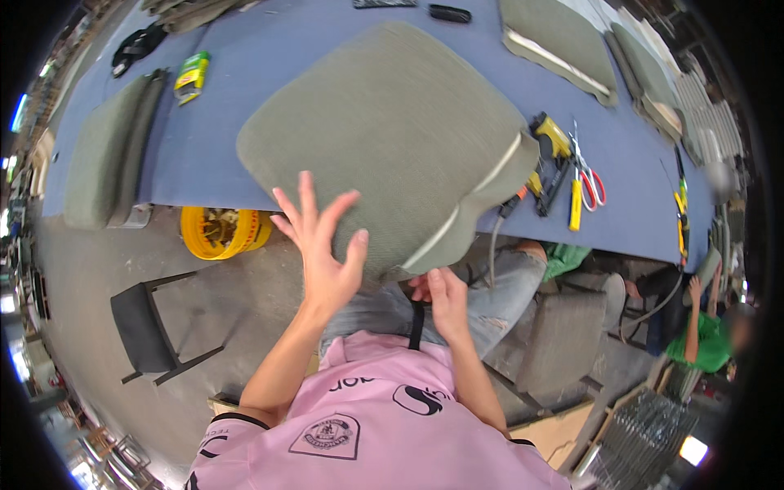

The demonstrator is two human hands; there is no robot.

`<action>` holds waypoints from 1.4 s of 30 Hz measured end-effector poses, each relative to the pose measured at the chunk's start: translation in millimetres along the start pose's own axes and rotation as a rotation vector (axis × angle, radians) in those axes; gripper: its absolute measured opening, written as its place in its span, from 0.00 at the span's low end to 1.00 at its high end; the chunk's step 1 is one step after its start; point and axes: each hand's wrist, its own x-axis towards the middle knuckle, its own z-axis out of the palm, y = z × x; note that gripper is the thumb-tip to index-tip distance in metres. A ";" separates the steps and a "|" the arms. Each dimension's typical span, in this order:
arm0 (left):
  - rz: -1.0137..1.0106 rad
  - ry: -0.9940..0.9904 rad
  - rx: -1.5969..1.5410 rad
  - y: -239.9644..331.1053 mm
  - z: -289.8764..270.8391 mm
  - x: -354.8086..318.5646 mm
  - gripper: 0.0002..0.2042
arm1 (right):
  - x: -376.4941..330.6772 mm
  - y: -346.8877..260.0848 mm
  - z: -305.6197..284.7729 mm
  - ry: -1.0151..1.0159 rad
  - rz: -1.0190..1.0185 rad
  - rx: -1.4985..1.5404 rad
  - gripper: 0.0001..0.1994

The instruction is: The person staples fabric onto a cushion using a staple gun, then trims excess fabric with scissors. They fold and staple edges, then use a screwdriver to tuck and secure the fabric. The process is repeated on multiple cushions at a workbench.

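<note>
My grip is split between 2 hands: my right hand [445,300] is clenched on the near underside edge of the grey seat cushion [384,139], fingers curled beneath it, while my left hand [322,245] is released, fingers spread wide, its palm at the fabric face near the front edge, though I cannot tell if it presses or only brushes. The cushion overhangs the near edge of the blue table [269,49], tilted toward me over my lap. I judge it light for its bulk, soft and springy on the padded face but stiff underneath where a board seems to back it; the woven cover looks grippy, not slippery, and nothing about it seems fragile. The firm rim along the pale piping seam is the best place to hold. A small green and yellow box [192,76] lies on the table's far left, and a round yellow bucket [222,232] stands on the floor below.
</note>
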 end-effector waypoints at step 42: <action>0.453 -0.159 0.358 -18.3 63.1 46.5 0.12 | 99.7 -64.8 37.9 0.015 -0.082 -0.244 0.24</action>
